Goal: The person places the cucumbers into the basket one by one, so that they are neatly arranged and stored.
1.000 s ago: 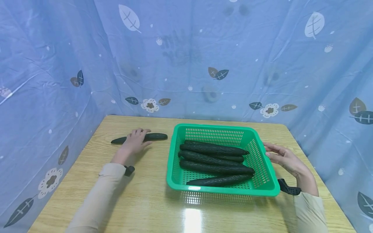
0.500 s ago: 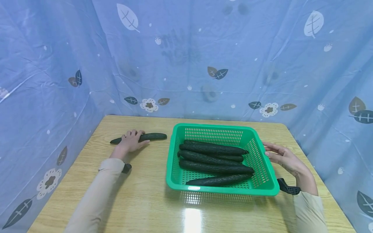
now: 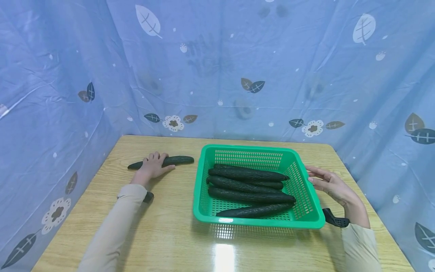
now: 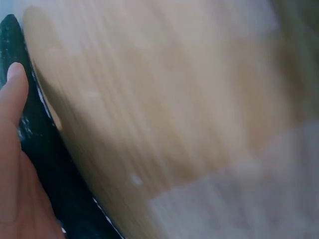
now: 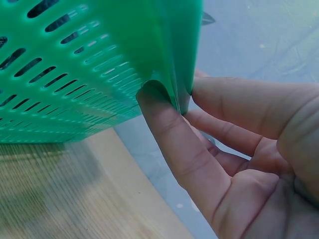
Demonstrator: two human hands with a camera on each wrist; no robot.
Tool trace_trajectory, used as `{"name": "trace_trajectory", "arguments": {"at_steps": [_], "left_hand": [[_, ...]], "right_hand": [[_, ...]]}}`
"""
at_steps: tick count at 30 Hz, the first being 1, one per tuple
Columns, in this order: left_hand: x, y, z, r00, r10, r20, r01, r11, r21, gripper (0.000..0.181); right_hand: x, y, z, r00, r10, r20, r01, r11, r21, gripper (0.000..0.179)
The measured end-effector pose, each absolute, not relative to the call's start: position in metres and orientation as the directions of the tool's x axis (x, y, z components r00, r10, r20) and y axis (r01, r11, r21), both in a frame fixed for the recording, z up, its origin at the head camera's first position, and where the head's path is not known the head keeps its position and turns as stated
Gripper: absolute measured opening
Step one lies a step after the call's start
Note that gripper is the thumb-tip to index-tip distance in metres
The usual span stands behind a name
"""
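Observation:
On the left of the table lies a long dark green cucumber (image 3: 178, 160). My left hand (image 3: 153, 166) lies over its middle, fingers bent across the far side and thumb toward the near side. In the left wrist view a digit rests along the cucumber (image 4: 45, 164), whose rounded end shows beyond it. At the other side, my right hand (image 3: 334, 187) pinches the right rim of a green plastic basket (image 3: 259, 223). The right wrist view shows the thumb and fingers on either side of that rim. Several dark cucumbers (image 3: 249, 194) lie inside the basket.
The wooden table (image 3: 170, 234) carries the basket at centre right. Blue leaf-patterned curtains (image 3: 217, 68) close in its back and sides. Black wrist mounts (image 3: 334, 219) sit at both sleeves.
My left hand has moved a little to the left along the cucumber and settled over it. The right hand and the basket stay where they were.

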State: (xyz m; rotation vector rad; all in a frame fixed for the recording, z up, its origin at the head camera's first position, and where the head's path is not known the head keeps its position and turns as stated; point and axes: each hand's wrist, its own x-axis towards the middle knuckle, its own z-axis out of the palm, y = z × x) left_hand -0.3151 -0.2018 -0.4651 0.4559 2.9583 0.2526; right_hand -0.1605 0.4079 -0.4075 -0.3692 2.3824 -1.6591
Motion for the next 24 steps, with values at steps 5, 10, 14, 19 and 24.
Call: {"name": "trace_trajectory", "arguments": {"at_steps": [5,10,14,19,24], "left_hand": [[-0.312,-0.205,-0.465,-0.941,0.326,-0.087,0.308,0.936,0.169,0.067],[-0.309,-0.208,-0.464,-0.943,0.323,-0.079,0.309,0.938,0.157,0.067],[-0.308,-0.21,-0.461,-0.943,0.327,-0.063,0.317,0.938,0.137,0.068],[-0.305,-0.207,-0.451,-0.945,0.327,-0.027,0.32,0.936,0.148,0.067],[-0.304,-0.201,-0.441,-0.947,0.322,0.005,0.318,0.935,0.158,0.066]], "right_hand": [[-0.16,0.406,-0.407,-0.949,-0.314,-0.039,-0.077,0.348,-0.934,0.055],[-0.16,0.406,-0.407,-0.947,-0.318,-0.035,-0.08,0.34,-0.937,0.055],[-0.161,0.407,-0.408,-0.945,-0.324,-0.036,-0.08,0.336,-0.939,0.055],[-0.16,0.408,-0.408,-0.948,-0.315,-0.045,-0.073,0.354,-0.932,0.056],[-0.16,0.407,-0.408,-0.949,-0.312,-0.043,-0.074,0.352,-0.933,0.057]]}}
